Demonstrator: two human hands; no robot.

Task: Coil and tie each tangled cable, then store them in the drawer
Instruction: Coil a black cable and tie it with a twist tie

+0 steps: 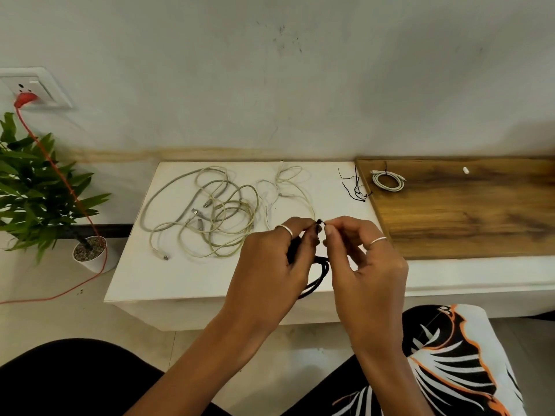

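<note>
Against a scuffed pale wall, both hands, left and right, pinch a thin black tie over a coiled black cable above the low white table. Tying appears underway; cinching the knot likely comes next. Tangled grey-white cables lie behind, one tied white coil on the wooden top.

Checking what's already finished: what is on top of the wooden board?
On the wooden board lie a coiled, tied white cable and a small white piece. Nothing covers it.
</note>
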